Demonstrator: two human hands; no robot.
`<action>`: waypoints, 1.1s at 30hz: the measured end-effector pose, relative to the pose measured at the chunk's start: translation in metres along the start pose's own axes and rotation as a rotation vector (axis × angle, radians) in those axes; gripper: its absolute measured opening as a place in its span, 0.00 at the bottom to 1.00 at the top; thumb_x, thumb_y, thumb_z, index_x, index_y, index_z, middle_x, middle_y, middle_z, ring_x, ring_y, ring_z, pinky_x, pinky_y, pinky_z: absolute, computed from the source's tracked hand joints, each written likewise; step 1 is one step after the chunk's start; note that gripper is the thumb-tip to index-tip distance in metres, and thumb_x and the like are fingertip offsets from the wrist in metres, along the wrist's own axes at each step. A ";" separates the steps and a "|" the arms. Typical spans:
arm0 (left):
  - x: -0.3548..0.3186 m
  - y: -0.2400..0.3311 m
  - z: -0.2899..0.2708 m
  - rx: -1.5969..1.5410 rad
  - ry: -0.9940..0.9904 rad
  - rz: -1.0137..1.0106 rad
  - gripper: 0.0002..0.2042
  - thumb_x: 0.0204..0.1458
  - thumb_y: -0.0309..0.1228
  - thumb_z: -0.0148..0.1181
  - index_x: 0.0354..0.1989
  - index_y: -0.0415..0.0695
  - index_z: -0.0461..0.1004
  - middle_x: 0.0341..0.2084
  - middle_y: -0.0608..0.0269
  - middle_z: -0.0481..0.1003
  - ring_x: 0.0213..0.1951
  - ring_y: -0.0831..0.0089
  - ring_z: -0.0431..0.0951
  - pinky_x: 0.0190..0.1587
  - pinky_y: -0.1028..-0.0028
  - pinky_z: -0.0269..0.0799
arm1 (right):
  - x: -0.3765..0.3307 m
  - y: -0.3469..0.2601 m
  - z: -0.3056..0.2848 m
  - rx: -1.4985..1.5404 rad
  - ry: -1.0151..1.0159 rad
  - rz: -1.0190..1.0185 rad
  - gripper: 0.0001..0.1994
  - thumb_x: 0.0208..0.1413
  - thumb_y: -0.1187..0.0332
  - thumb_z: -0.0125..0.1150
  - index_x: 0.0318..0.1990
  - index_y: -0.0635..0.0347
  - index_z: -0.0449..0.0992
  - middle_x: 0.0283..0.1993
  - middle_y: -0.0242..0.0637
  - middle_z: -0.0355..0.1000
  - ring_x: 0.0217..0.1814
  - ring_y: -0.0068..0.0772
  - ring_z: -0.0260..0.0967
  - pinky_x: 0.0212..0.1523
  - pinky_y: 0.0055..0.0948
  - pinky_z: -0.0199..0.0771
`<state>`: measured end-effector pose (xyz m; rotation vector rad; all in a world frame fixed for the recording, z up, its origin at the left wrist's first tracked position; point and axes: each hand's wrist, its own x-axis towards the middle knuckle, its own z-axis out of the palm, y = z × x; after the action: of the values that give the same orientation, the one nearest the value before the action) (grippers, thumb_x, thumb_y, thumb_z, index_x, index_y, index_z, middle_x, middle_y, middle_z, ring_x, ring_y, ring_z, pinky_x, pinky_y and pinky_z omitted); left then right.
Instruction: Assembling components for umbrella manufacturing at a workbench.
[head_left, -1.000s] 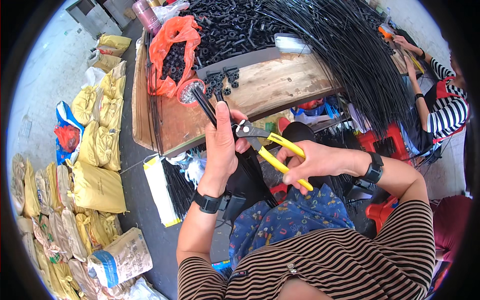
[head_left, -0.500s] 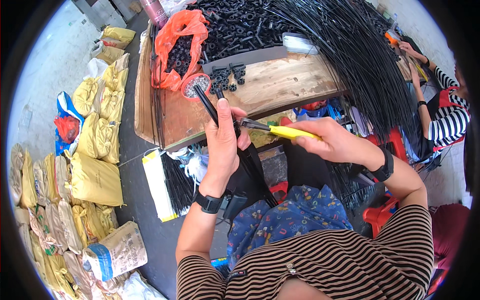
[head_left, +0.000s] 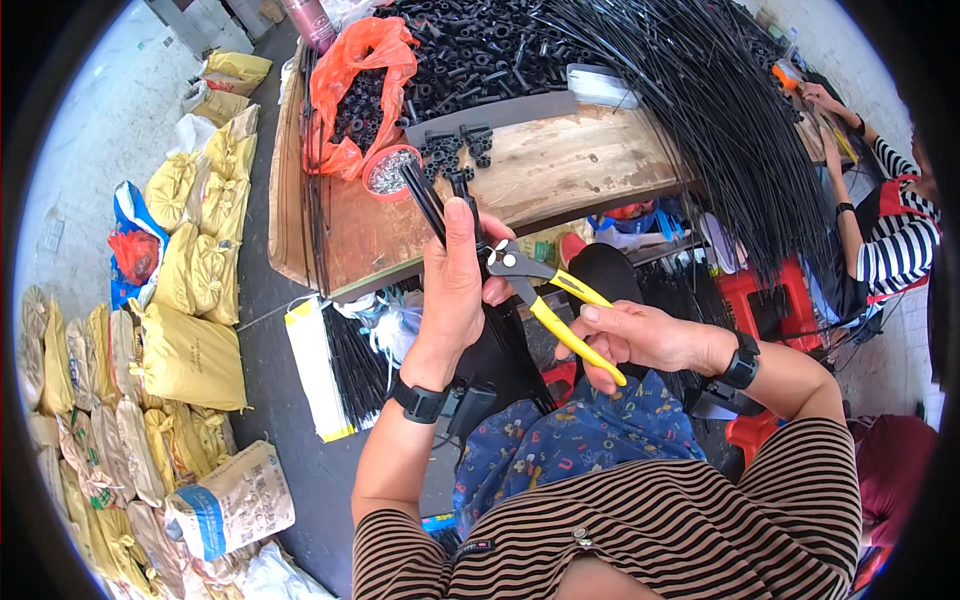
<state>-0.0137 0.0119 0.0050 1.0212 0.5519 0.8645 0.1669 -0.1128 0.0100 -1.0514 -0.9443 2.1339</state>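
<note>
Your left grip point(head_left: 452, 290) pinches black rods point(head_left: 423, 203); your right grip point(head_left: 655, 335) clasps yellow-handled pliers point(head_left: 551, 318); many black fittings point(head_left: 480, 60) lie loose, upper centre.

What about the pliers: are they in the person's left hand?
No, the right hand holds the yellow-handled pliers, while the left hand holds black rods.

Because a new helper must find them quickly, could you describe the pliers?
Start at the wooden table, then look below its near edge. There the right hand holds the pliers, their head beside the left hand. Their spread, bright yellow handles set them apart from the black rods the left hand grips.
</note>
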 end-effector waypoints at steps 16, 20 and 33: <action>-0.004 0.002 -0.001 -0.062 -0.033 0.006 0.27 0.60 0.54 0.41 0.30 0.39 0.70 0.14 0.67 0.66 0.12 0.85 0.60 0.14 0.82 0.53 | -0.016 -0.027 0.002 0.031 -0.067 0.093 0.38 0.62 0.39 0.29 0.66 0.63 0.52 0.33 0.43 0.74 0.35 0.38 0.77 0.34 0.31 0.77; -0.004 0.002 -0.003 -0.034 -0.019 -0.001 0.26 0.60 0.55 0.42 0.29 0.40 0.70 0.13 0.68 0.66 0.11 0.85 0.60 0.14 0.83 0.52 | -0.016 -0.025 0.015 0.209 -0.106 0.112 0.35 0.61 0.38 0.30 0.59 0.62 0.62 0.30 0.38 0.71 0.28 0.32 0.73 0.30 0.29 0.75; -0.001 0.002 -0.009 -0.015 0.036 0.004 0.26 0.59 0.56 0.42 0.27 0.42 0.70 0.12 0.70 0.64 0.11 0.85 0.58 0.14 0.82 0.51 | 0.009 0.001 0.011 0.229 -0.116 -0.019 0.30 0.65 0.44 0.30 0.55 0.63 0.64 0.25 0.37 0.68 0.22 0.27 0.67 0.24 0.25 0.68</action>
<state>-0.0216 0.0155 0.0025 0.9950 0.5733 0.8907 0.1531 -0.1109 0.0102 -0.8112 -0.7361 2.2441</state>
